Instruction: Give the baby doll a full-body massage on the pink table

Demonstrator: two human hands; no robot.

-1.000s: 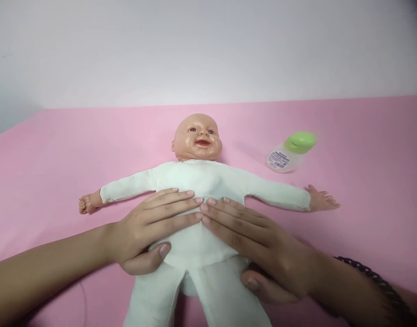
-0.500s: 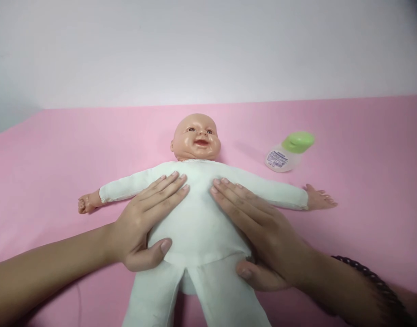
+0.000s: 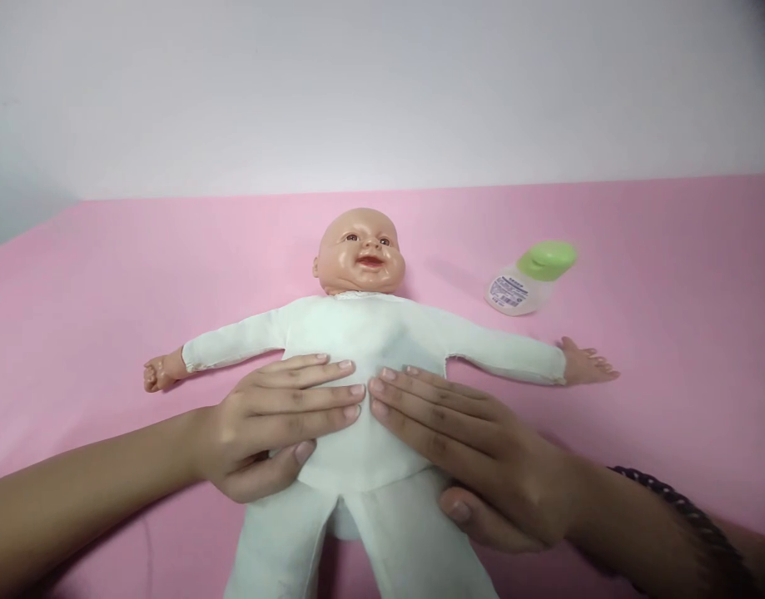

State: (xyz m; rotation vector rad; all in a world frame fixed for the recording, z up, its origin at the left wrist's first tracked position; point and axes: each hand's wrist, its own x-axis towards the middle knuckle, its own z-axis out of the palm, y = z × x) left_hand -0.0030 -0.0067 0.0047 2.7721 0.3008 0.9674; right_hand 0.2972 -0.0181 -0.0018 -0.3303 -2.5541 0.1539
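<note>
A baby doll (image 3: 357, 333) with a white cloth body and a hard plastic head lies on its back, arms spread to both sides. Flat on the left side of its belly rests my left hand (image 3: 275, 424), fingers stretched towards the middle. My right hand (image 3: 475, 449) lies likewise on the other side, its fingertips almost meeting those of the left at the doll's midline. Both hands are open and hold nothing. The lower ends of the doll's legs are cut off by the bottom of the view.
A clear bottle (image 3: 510, 291) with a green cap and a printed label stands beyond the doll's arm on the right. Pink covering (image 3: 682, 316) spreads under everything. A pale wall (image 3: 382, 91) rises behind it. A dark braided band (image 3: 675, 507) circles my right wrist.
Both hands have slid down from the doll's chest to its belly, and their fingertips have come closer together at the middle. The doll and the bottle have stayed in place.
</note>
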